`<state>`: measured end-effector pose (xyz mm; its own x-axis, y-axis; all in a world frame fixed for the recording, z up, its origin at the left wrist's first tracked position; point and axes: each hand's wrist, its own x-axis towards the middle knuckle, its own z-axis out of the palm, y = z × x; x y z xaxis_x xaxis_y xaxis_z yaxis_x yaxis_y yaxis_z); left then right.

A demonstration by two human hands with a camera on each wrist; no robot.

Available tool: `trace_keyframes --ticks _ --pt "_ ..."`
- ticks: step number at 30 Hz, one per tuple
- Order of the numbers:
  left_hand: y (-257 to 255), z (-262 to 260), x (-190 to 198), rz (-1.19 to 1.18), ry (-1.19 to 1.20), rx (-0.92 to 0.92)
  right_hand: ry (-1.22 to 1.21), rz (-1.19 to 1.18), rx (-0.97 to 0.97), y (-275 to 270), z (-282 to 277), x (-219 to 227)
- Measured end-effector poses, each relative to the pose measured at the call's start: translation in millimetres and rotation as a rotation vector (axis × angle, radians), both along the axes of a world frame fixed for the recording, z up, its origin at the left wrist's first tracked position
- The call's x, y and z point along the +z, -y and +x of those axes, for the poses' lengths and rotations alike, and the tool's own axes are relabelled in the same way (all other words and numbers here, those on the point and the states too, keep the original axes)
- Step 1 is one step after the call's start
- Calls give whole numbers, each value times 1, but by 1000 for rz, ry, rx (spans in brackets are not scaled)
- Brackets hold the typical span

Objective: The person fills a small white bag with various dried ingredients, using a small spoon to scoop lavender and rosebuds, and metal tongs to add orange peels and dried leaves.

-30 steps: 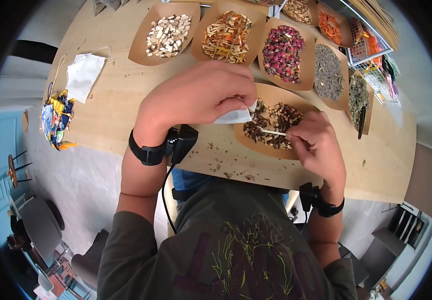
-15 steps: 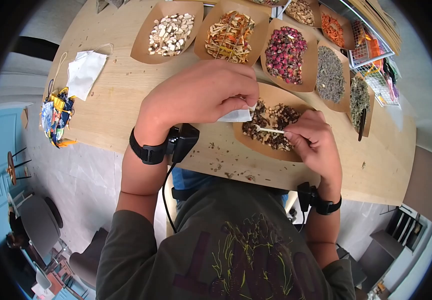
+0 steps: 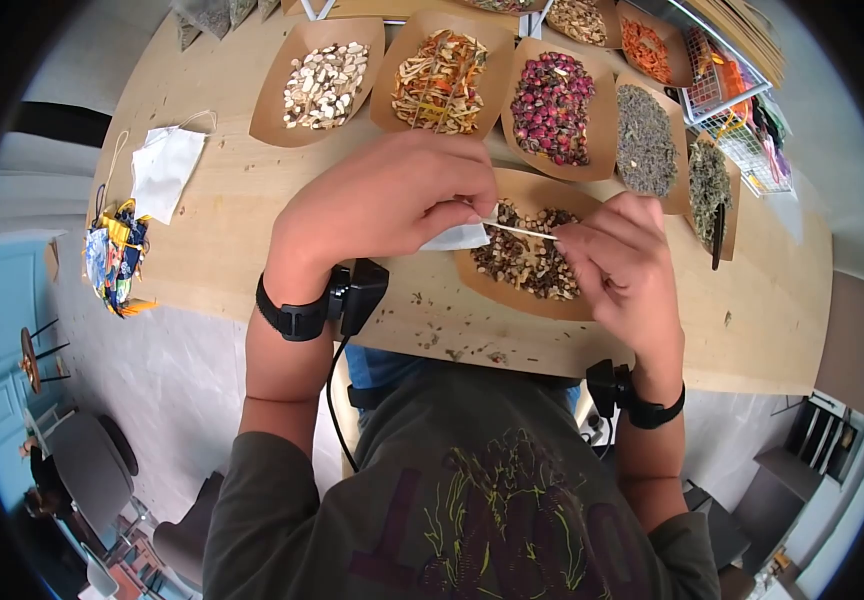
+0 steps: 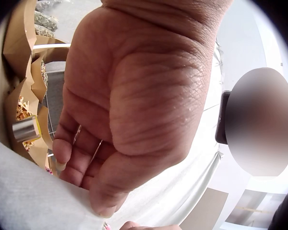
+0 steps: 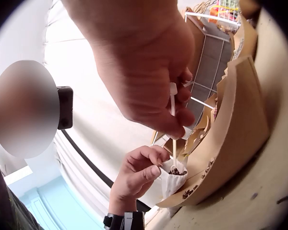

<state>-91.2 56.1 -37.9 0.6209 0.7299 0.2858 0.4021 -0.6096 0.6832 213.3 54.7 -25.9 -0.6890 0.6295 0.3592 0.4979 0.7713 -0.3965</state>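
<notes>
The left hand (image 3: 392, 195) pinches the rim of a white cloth pouch (image 3: 460, 237) between thumb and fingers; the pouch fills the lower left of the left wrist view. Dark chopped pieces (image 5: 177, 171) show in its mouth in the right wrist view. Between thumb and fingers, the right hand (image 3: 627, 265) grips a thin white stick-like scoop (image 3: 522, 231), whose far end is at the pouch opening. Under both lies a brown paper tray (image 3: 577, 306) of dark and pale dried pieces (image 3: 527, 268).
Behind stand paper trays of pale slices (image 3: 324, 85), orange strips (image 3: 442, 80), rosebuds (image 3: 554, 105) and grey-green herbs (image 3: 647, 140). A flat white pouch (image 3: 167, 170) and patterned cloth (image 3: 117, 255) lie at left. Wire baskets (image 3: 742, 150) stand at right.
The right hand has lifted the scoop from the dried pieces and brought its tip to the pouch opening. The left hand keeps hold of the pouch; the head view has shifted slightly.
</notes>
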Motion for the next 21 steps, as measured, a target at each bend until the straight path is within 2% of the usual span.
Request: trace_keyframes --ticks 2,5,11,15,17,21 --pt "1 -1 -1 -4 7 8 -68 83 -79 2 1 4" --pt "1 -1 0 8 8 15 -100 41 -150 1 13 -1" --pt "1 1 1 -5 5 3 -53 -36 -47 1 2 -23" --pt "0 0 1 3 8 10 37 -68 9 -2 11 -11" --pt "0 0 1 5 15 14 129 -98 -25 -4 24 -6" --pt "1 0 -1 26 15 8 91 -96 -140 -4 37 -3"
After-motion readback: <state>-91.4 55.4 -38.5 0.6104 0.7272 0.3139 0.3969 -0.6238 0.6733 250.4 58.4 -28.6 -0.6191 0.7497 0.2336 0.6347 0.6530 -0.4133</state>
